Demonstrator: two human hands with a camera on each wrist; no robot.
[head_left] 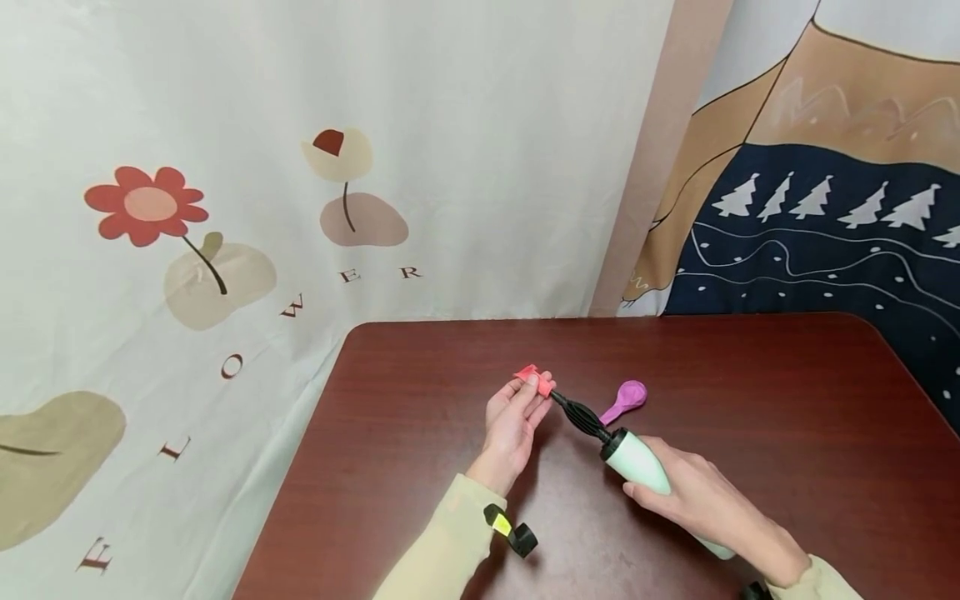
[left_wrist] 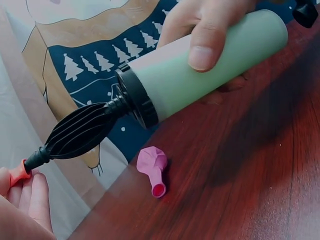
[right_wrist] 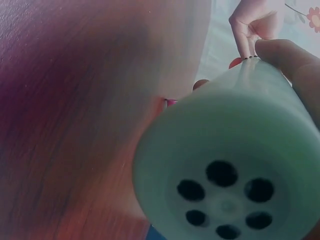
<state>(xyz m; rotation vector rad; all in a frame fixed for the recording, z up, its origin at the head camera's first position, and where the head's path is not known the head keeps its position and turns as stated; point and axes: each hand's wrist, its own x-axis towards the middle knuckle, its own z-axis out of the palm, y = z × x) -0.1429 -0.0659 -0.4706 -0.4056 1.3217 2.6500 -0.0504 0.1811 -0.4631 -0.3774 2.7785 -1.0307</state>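
Note:
My left hand (head_left: pixel 510 429) pinches a red balloon (head_left: pixel 543 387) by its neck, between thumb and fingers. The balloon is limp, and its mouth sits over the tip of a black ribbed nozzle (left_wrist: pixel 82 131). That nozzle belongs to a mint-green hand balloon pump (head_left: pixel 637 464), tilted above the table. My right hand (head_left: pixel 701 492) grips the pump's body from the side, thumb along it. The right wrist view shows the pump's rear end (right_wrist: pixel 165 165) with several dark holes. Most of the red balloon is cut off in the left wrist view.
A second balloon, purple-pink and limp (head_left: pixel 632 394), lies on the brown wooden table (head_left: pixel 420 383) just beyond the pump. Patterned curtains (head_left: pixel 487 167) hang behind the table's far edge. A black band device (head_left: pixel 517 537) is on my left wrist.

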